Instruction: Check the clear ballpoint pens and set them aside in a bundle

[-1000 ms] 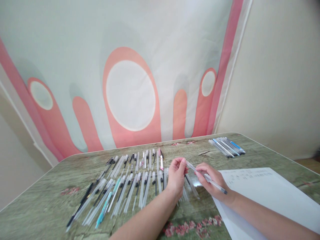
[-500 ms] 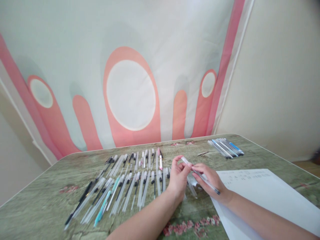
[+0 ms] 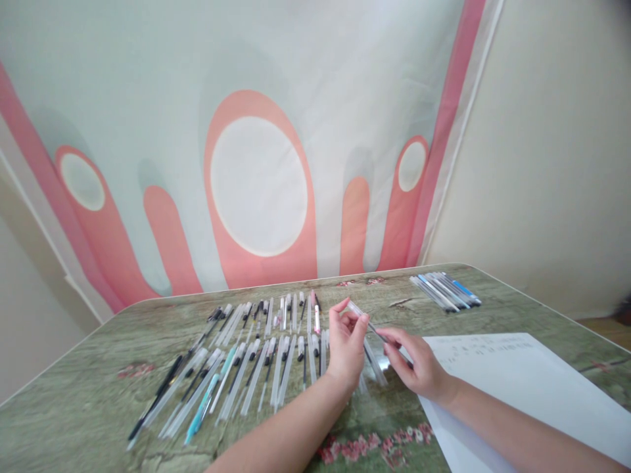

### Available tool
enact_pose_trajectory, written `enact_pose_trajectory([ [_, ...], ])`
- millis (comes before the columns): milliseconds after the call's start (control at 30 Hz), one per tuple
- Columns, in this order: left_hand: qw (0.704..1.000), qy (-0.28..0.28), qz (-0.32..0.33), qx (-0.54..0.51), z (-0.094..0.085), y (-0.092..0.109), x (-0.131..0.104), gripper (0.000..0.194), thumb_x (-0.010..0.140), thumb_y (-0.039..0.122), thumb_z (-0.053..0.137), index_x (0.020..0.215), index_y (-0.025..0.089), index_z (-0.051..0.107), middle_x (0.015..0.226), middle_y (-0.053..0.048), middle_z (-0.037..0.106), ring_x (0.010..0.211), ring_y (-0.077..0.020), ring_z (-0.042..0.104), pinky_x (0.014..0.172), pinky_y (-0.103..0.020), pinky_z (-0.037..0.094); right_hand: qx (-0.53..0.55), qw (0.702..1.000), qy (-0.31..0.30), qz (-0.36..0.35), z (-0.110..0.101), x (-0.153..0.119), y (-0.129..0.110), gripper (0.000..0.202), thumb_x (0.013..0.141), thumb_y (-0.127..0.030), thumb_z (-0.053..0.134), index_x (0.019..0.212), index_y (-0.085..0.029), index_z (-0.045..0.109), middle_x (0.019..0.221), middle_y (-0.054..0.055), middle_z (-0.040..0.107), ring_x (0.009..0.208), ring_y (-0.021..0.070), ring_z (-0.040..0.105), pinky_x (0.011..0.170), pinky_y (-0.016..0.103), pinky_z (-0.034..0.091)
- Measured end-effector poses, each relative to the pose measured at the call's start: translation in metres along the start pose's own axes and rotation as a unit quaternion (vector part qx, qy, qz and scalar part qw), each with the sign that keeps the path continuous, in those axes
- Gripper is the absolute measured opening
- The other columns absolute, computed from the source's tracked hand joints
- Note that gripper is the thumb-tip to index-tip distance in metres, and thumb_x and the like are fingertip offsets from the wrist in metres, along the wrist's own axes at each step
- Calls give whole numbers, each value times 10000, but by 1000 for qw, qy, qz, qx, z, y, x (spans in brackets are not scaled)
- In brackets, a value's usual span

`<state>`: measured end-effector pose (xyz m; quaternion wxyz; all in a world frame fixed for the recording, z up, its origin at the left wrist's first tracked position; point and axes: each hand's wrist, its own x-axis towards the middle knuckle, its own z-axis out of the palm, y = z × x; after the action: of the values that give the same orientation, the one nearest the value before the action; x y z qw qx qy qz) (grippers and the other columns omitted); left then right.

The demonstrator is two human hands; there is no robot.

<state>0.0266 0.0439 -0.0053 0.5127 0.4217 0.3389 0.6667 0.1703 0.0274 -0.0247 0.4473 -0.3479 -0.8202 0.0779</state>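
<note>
My left hand (image 3: pixel 346 341) pinches the clear upper end of a pen (image 3: pixel 369 321) in front of me, above the table. The fingers of my right hand (image 3: pixel 417 361) are closed on the pen's lower, darker part. The pen slants down from left to right between both hands. Under the hands lie a few clear tubes (image 3: pixel 375 365), partly hidden. To the left, clear pen barrels, caps and dark refills (image 3: pixel 251 378) lie in two rows, with a teal pen (image 3: pixel 202 408) among them.
A white sheet with faint writing (image 3: pixel 522 387) lies under my right forearm. A bundle of pens (image 3: pixel 444 292) rests at the back right of the green patterned table (image 3: pixel 73 381). A printed cloth (image 3: pixel 394 79) hangs behind.
Both hands have shifted slightly, the left one to the left. My right fingers are further down the pen, and the pen's black lower tip is now hidden by the hand.
</note>
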Motion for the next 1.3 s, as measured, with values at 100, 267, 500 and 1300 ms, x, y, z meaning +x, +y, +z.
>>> enact_pose_trajectory([
  [100,1000,-11,-6,-7,1,-1,-3,429,707,292,640,1061,211,411,719,26,501,673,-93,493,691,-226,379,-8,999,-2,-40,-4,0,-3,328,803,-128,454,1121,-198,492,848,62,641,703,160,618,652,277,494],
  [267,1000,-23,-15,-4,0,0,-3,424,705,301,642,1054,211,419,717,27,498,682,-98,499,692,-232,380,-10,998,-1,-55,-4,-2,0,310,810,-143,441,1108,-196,508,823,64,650,697,164,625,624,278,499],
  [500,998,-49,-19,-17,1,3,-2,421,693,280,655,1041,224,426,723,30,508,695,-98,501,719,-243,385,-48,995,22,-83,1,-7,2,320,803,-105,442,1104,-205,492,827,68,640,728,183,619,636,304,497],
  [1300,994,77,38,63,-9,-1,16,458,756,312,574,1146,196,363,744,14,502,696,-98,498,684,-229,383,-14,998,-3,67,4,5,7,240,849,-219,444,1080,-196,508,810,30,633,661,128,587,625,236,451],
])
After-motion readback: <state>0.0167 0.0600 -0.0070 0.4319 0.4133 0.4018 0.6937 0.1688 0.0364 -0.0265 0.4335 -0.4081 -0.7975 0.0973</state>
